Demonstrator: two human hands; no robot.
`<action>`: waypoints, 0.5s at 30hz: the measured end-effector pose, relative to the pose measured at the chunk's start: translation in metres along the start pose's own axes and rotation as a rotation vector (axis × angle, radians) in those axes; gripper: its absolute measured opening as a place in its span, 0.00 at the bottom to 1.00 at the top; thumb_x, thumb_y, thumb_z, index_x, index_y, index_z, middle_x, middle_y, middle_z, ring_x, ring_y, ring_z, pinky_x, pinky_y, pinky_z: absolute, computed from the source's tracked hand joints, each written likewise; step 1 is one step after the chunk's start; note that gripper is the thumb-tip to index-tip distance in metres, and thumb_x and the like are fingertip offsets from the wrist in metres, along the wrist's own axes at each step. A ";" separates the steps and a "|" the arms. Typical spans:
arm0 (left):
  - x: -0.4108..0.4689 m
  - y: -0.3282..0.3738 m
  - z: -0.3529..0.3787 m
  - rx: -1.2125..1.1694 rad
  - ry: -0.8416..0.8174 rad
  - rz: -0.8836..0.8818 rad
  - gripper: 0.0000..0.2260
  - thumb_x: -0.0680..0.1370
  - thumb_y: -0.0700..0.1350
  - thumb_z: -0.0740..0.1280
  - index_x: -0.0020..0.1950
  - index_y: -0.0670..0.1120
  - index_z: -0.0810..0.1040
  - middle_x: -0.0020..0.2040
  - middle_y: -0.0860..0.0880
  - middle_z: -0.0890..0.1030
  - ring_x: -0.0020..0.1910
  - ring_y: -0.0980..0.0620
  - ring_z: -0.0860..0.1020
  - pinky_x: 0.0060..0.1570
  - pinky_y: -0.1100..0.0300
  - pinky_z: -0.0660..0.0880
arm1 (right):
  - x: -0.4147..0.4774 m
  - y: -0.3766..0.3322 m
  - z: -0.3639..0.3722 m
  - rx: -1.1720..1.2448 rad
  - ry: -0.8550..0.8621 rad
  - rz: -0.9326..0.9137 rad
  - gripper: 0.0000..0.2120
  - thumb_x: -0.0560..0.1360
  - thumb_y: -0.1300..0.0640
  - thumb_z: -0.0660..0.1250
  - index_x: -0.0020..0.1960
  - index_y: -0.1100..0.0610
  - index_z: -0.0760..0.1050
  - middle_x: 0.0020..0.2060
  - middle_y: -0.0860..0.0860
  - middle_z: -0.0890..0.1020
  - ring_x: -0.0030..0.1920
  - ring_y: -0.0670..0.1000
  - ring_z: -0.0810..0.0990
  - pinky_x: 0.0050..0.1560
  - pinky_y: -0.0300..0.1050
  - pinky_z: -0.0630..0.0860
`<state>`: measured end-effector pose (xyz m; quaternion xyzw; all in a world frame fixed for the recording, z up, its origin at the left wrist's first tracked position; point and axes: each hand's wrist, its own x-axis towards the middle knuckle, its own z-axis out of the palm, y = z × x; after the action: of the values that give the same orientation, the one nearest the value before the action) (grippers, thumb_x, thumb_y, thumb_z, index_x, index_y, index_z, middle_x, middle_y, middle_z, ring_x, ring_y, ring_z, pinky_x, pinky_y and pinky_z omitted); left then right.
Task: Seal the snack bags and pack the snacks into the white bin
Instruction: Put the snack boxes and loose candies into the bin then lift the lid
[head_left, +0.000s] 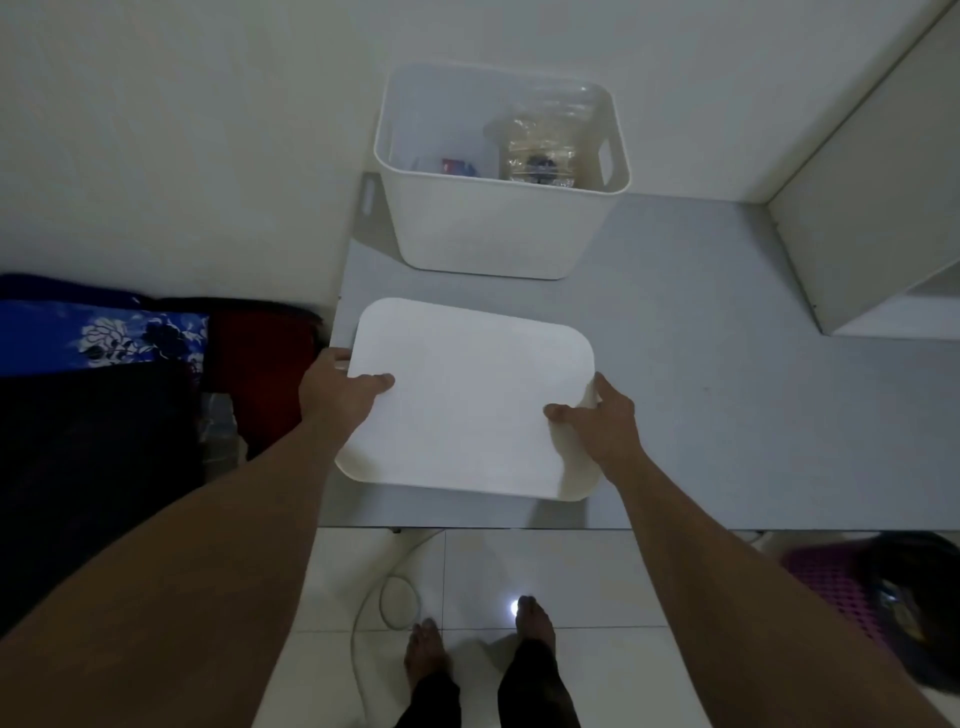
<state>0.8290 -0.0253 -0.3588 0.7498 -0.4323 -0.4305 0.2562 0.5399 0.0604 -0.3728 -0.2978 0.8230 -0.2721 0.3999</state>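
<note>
The white bin stands open at the back of the grey table, against the wall. Inside it lie clear snack bags on the right and a small red and blue packet on the bottom left. In front of the bin I hold a flat white lid with rounded corners over the table's near part. My left hand grips its left edge, thumb on top. My right hand grips its right edge the same way.
The grey table ends just below the lid. A white cabinet juts in at the right. Dark and blue floral cloth lies left of the table. My bare feet and a white cable show on the tiled floor.
</note>
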 end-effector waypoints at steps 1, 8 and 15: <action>-0.001 0.004 -0.001 -0.035 0.004 0.017 0.24 0.68 0.44 0.78 0.62 0.46 0.75 0.58 0.44 0.80 0.55 0.43 0.79 0.55 0.52 0.76 | -0.001 0.000 -0.003 0.051 -0.011 -0.022 0.46 0.53 0.40 0.76 0.70 0.45 0.69 0.64 0.52 0.75 0.61 0.59 0.76 0.63 0.61 0.75; -0.007 0.036 -0.031 -0.136 -0.151 0.064 0.28 0.60 0.49 0.76 0.61 0.54 0.80 0.54 0.50 0.84 0.51 0.46 0.83 0.56 0.45 0.79 | -0.024 -0.036 -0.035 0.168 -0.057 -0.115 0.42 0.68 0.57 0.78 0.76 0.50 0.63 0.70 0.55 0.72 0.64 0.57 0.76 0.65 0.52 0.73; -0.038 0.102 -0.077 -0.316 -0.266 0.161 0.25 0.70 0.34 0.73 0.66 0.49 0.78 0.56 0.47 0.83 0.52 0.45 0.81 0.55 0.50 0.77 | -0.065 -0.104 -0.085 0.225 0.014 -0.261 0.23 0.68 0.62 0.76 0.62 0.54 0.79 0.55 0.55 0.84 0.47 0.53 0.83 0.43 0.44 0.77</action>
<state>0.8428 -0.0422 -0.2273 0.5997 -0.4480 -0.5663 0.3449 0.5308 0.0540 -0.2240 -0.3538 0.7445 -0.4141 0.3861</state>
